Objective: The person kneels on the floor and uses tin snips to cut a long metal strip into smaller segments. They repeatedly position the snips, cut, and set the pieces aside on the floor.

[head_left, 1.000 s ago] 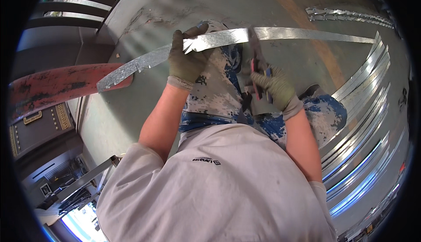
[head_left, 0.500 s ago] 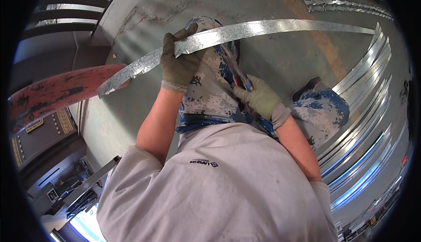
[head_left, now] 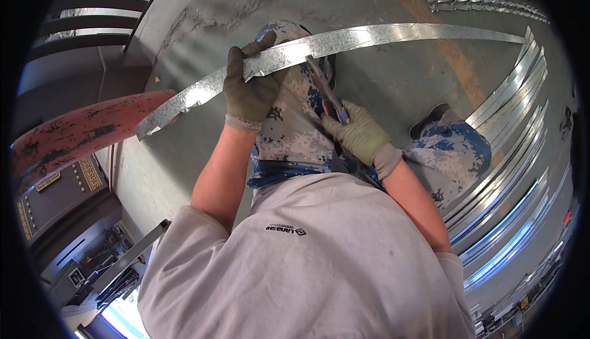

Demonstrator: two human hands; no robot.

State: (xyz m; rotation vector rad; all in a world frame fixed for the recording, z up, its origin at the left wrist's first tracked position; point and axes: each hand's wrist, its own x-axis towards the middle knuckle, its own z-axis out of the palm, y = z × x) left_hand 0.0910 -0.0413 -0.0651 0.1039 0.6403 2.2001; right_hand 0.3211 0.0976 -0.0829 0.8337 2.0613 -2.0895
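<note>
Here, the half-curled left hand (head_left: 252, 99) holds a shiny strip (head_left: 381, 34), and at that hand's four o'clock the right hand (head_left: 362, 133) wraps around cutters (head_left: 324, 86).

Metal strip (head_left: 350, 38), smooth and glossy at its middle, mottled matt grey at its left end; snips (head_left: 320, 81) of dull metal; gloves (head_left: 249, 96) of ribbed matt cloth; shirt (head_left: 307, 265) and camouflage trousers (head_left: 286, 148) of creased matt cloth; red beam (head_left: 86, 121) with scuffed surface; other strips (head_left: 499, 170) of shiny metal

Grey-green floor (head_left: 387, 87), worn orange stripe (head_left: 462, 66); dark slatted railing (head_left: 92, 23) upper left.
</note>
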